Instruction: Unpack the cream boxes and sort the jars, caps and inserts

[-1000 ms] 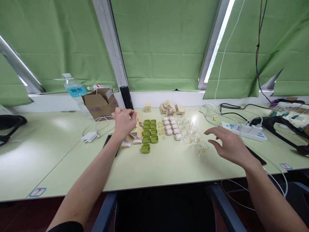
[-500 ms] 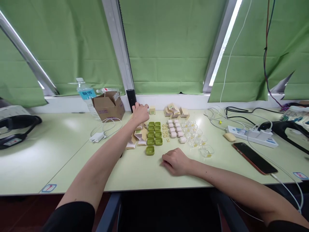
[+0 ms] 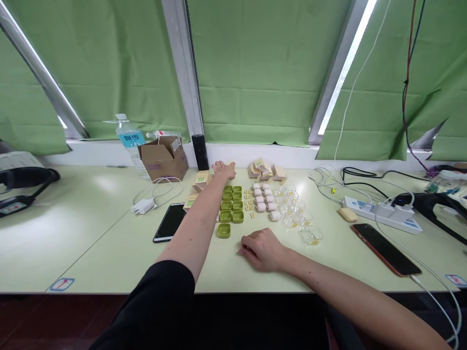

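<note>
My left hand (image 3: 224, 170) reaches to the back of the table with its fingers spread, over a small cream box that it mostly hides. Below it stand two columns of green square trays (image 3: 226, 205), with a single one in front. My right hand (image 3: 263, 249) rests loosely closed on the table near the front edge, and nothing shows in it. Between the hands lie tiny yellowish pieces (image 3: 250, 207), white rounded blocks (image 3: 269, 199) and clear plastic covers (image 3: 292, 218). More cream cardboard boxes (image 3: 202, 180) sit left of the trays, partly behind my left forearm.
Cream boxes (image 3: 278, 173) are piled at the back. A brown carton (image 3: 164, 163), water bottle (image 3: 132, 141) and black cylinder (image 3: 199, 151) stand back left. A phone (image 3: 170, 222) lies left; another phone (image 3: 386, 249), a power strip (image 3: 383, 214) and cables are at the right.
My left hand has moved right from the boxes beside the black cylinder to the lone small box, and its fingers have spread. The left phone is now uncovered. My right hand stays put.
</note>
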Motion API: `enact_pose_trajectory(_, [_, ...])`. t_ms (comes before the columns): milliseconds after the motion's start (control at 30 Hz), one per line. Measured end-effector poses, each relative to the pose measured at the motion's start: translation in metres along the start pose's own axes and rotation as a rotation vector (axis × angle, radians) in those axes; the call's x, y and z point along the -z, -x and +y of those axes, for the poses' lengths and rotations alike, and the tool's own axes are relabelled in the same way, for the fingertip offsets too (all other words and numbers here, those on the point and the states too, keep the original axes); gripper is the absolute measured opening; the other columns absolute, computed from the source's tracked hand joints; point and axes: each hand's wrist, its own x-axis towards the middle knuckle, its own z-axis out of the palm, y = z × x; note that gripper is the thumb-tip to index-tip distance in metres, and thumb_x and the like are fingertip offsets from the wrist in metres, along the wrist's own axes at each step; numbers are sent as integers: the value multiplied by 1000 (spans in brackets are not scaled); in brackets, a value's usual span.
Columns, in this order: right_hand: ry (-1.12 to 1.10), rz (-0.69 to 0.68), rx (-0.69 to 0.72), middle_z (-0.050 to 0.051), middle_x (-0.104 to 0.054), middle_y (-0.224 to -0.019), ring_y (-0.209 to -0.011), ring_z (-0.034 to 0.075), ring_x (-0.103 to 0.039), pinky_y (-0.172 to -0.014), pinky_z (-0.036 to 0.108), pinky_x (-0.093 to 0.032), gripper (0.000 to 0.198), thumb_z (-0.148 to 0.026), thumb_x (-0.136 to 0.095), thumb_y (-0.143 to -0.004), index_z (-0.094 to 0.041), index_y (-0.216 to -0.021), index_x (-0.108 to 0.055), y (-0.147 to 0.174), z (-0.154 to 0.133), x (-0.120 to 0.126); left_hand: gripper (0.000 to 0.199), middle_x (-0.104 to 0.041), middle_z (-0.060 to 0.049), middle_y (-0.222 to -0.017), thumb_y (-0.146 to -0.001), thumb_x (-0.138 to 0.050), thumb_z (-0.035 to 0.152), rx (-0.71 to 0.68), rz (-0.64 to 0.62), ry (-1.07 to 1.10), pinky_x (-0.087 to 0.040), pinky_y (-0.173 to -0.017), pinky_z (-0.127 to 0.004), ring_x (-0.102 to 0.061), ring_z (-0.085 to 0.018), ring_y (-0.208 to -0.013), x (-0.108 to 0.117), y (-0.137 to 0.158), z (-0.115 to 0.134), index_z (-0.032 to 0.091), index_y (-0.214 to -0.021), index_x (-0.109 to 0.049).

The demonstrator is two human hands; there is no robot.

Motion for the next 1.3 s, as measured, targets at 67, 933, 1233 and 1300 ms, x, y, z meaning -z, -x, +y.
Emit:
enact_pose_trajectory(67, [3,-2,6,3,-71,-75,-60,15,-55,-57,31,-17,20,-34,-54,-98,-19,-87,-60,0,0,0,67,-42,-24,-152,-88,-58,51,7,-26,11,-21,-106,-63,-34,-48,-134,-5,-8,4,34,-151,-44])
enact_pose_trajectory(933, [16,203,-22,6,-76,-82,-67,18,-63,-57,29,-26,22,-38,-54,-99,-18,-98,-65,-6,6,23,36,-55,-15,-126,-98,-48,30,-308,452,494,-44,-99,-41,-50,-28,-123,37,59,-11,24,-132,-43])
enact_pose_trajectory(1233, [-484,886,-171,2,-63,-78,-68,16,-58,-59,29,-48,12,-36,-56,-97,-24,-100,-56,-16,28,72,47,-52,-10,-133,-97,-58,34,-736,85,1138,-56,-93,-40,-63,-21,-111,38,224,-22,33,-134,-30])
enact_pose_trajectory(1300, [-597,871,-155,5,-65,-93,-83,19,-62,-63,29,-53,21,-40,-58,-96,-24,-109,-54,-13,36,74,58,-51,-10,-136,-94,-64,33,-752,-8,1156,-54,-100,-44,-60,-24,-121,26,246,-24,36,-139,-28])
